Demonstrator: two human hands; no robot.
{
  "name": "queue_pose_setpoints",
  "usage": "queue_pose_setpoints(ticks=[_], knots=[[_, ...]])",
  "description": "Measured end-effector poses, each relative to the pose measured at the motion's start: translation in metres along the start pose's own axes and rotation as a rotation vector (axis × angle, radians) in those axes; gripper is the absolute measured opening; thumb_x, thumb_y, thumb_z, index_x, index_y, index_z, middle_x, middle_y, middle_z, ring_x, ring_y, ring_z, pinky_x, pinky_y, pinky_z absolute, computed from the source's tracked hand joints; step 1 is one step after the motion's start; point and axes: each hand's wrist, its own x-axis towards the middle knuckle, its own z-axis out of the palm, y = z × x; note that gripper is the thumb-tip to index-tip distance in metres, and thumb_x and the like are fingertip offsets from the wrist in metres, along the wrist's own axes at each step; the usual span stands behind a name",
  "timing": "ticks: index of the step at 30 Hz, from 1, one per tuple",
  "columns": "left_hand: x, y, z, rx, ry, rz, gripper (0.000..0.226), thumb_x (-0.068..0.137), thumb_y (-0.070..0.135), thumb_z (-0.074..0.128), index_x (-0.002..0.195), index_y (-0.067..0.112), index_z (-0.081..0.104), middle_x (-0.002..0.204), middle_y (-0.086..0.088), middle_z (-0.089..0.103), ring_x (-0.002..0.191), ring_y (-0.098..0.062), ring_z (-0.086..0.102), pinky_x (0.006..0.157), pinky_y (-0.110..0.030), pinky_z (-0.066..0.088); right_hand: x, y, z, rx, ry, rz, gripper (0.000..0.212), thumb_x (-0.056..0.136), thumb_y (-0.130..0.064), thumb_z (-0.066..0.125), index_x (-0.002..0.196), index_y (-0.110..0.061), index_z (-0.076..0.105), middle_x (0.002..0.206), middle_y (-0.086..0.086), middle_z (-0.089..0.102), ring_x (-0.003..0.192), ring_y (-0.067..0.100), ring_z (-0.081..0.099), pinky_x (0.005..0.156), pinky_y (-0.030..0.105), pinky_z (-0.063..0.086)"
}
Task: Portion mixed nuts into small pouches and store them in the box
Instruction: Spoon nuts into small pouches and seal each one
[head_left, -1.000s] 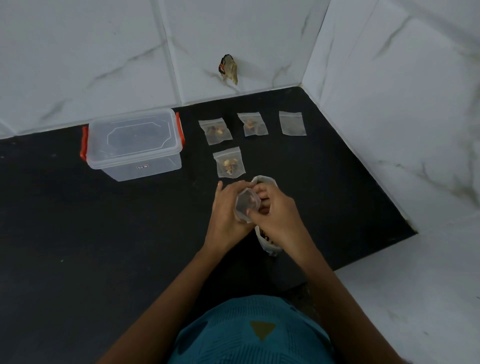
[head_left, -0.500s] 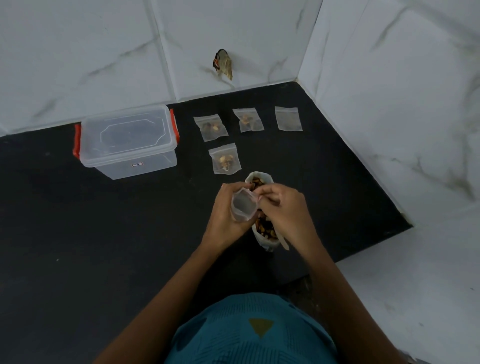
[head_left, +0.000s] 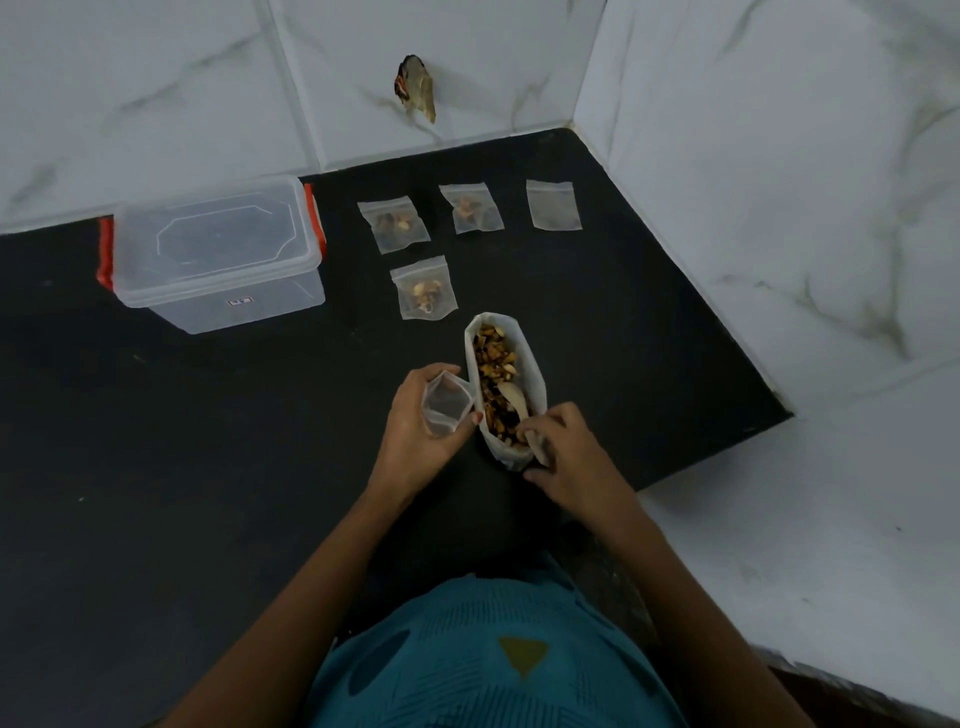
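Right hand (head_left: 571, 457) is moving off the pouch (head_left: 447, 405) and pinching the spoon (head_left: 511, 397) handle at the near end of the nut bag (head_left: 511, 460). Left hand (head_left: 415, 436) is gripping the empty pouch, mouth open, just beside the nut bag. Filled pouches (head_left: 423, 288) are lying just beyond it; the box (head_left: 218, 260) is sitting closed, far left

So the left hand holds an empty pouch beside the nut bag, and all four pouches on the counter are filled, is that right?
Not quite: the head view shows three filled; the rightmost pouch lies empty. The left hand does hold an empty pouch beside the nut bag.
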Motion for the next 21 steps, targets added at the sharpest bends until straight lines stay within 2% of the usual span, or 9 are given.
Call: queue_pose_setpoints(ticks=[2, 5, 7, 11, 14, 16, 21], knots=[[-0.003, -0.002, 0.001, 0.003, -0.020, -0.019, 0.049, 0.074, 0.013, 0.074, 0.116, 0.020, 0.049, 0.116, 0.008, 0.051, 0.105, 0.005, 0.048, 0.084, -0.002, 0.038, 0.002, 0.001, -0.002, 0.092, 0.151, -0.019, 0.031, 0.086, -0.004, 0.058, 0.116, -0.009, 0.059, 0.115, 0.006, 0.045, 0.091, 0.005, 0.044, 0.078, 0.007, 0.040], [-0.007, -0.004, 0.002, -0.010, -0.048, -0.064, 0.050, 0.074, 0.014, 0.073, 0.117, 0.021, 0.048, 0.120, 0.005, 0.052, 0.110, -0.004, 0.048, 0.089, -0.013, 0.040, 0.010, 0.003, -0.013, 0.237, 0.311, 0.004, 0.022, 0.085, -0.001, 0.058, 0.106, -0.004, 0.065, 0.102, 0.004, 0.052, 0.083, 0.001, 0.047, 0.071, -0.002, 0.036], [-0.010, -0.004, 0.003, -0.015, -0.066, -0.085, 0.051, 0.075, 0.014, 0.073, 0.118, 0.020, 0.048, 0.120, 0.004, 0.052, 0.112, -0.007, 0.049, 0.090, -0.018, 0.041, 0.017, 0.002, -0.015, 0.306, 0.359, 0.015, 0.018, 0.084, -0.004, 0.061, 0.101, -0.006, 0.067, 0.096, 0.000, 0.053, 0.075, -0.003, 0.048, 0.069, -0.002, 0.037], [-0.015, -0.001, 0.005, -0.013, -0.100, -0.117, 0.047, 0.076, 0.012, 0.072, 0.116, 0.019, 0.048, 0.111, 0.012, 0.052, 0.103, 0.002, 0.050, 0.082, -0.006, 0.040, 0.028, 0.002, -0.008, 0.417, 0.419, 0.008, 0.018, 0.084, -0.006, 0.064, 0.100, -0.005, 0.069, 0.093, 0.005, 0.056, 0.074, -0.004, 0.050, 0.067, 0.000, 0.039], [-0.017, 0.000, 0.005, -0.018, -0.134, -0.157, 0.044, 0.078, 0.012, 0.070, 0.114, 0.023, 0.048, 0.105, 0.020, 0.050, 0.097, 0.009, 0.049, 0.075, -0.001, 0.040, 0.026, 0.005, -0.011, 0.416, 0.481, -0.033, 0.018, 0.086, -0.006, 0.060, 0.102, -0.003, 0.067, 0.090, 0.001, 0.056, 0.074, -0.004, 0.051, 0.068, 0.001, 0.039], [-0.017, 0.001, 0.006, -0.024, -0.156, -0.192, 0.045, 0.079, 0.012, 0.070, 0.116, 0.023, 0.047, 0.107, 0.016, 0.051, 0.099, 0.005, 0.049, 0.075, -0.004, 0.040, 0.021, 0.006, -0.016, 0.409, 0.516, -0.086, 0.016, 0.088, -0.006, 0.057, 0.100, -0.001, 0.066, 0.088, -0.001, 0.058, 0.075, -0.006, 0.053, 0.069, 0.002, 0.040], [-0.017, 0.000, 0.009, -0.030, -0.208, -0.264, 0.043, 0.081, 0.015, 0.068, 0.117, 0.025, 0.047, 0.111, 0.010, 0.050, 0.105, -0.005, 0.048, 0.082, -0.016, 0.041, 0.016, 0.007, -0.011, 0.308, 0.468, -0.141, 0.017, 0.091, -0.012, 0.054, 0.100, -0.002, 0.065, 0.084, -0.002, 0.060, 0.072, -0.002, 0.053, 0.066, 0.005, 0.042]])
